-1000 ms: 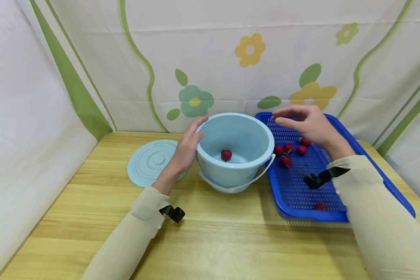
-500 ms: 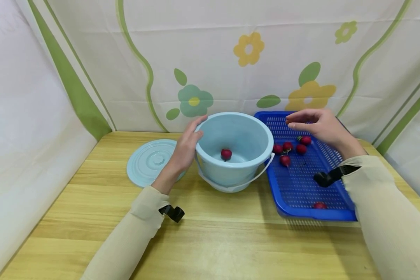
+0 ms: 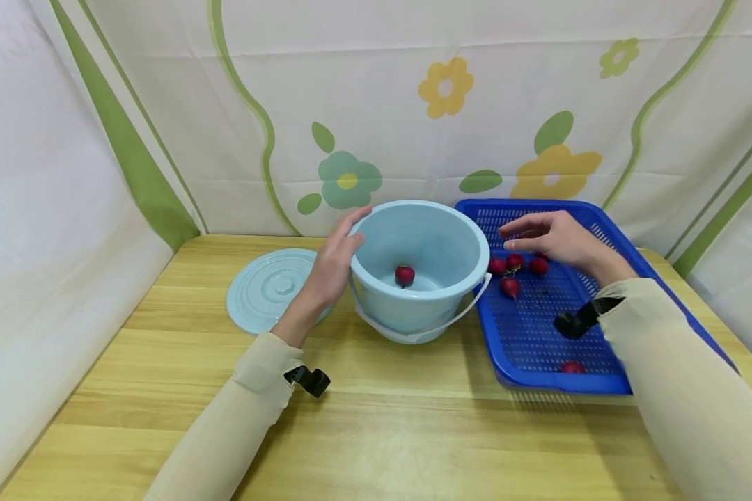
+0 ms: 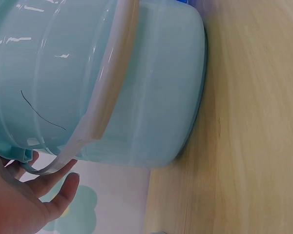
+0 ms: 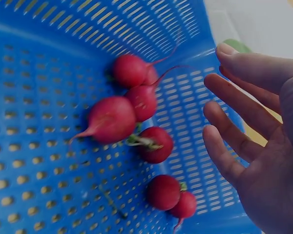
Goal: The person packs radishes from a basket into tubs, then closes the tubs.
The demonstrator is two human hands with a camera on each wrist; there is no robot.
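The cluster of small red radishes (image 3: 515, 267) lies in the perforated blue plastic tray (image 3: 601, 217), just below and left of the right hand (image 3: 554, 239) — fingers spread, holding nothing, the nearer hand. The left hand (image 3: 333, 263) rests open against the pale-blue plastic bucket (image 3: 441, 309) — one radish (image 3: 404, 275) inside.

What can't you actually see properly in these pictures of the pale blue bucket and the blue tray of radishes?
- Inside of the pale blue plastic bucket: the left wrist view shows only its outer wall.
- Left hand: in the head view, the bucket rim hides its fingertips.
- Blue perforated plastic tray: in the head view, the right sleeve covers its right side.
- Red radishes: in the head view, the right hand partly hides the rearmost ones, so the count is uncertain.
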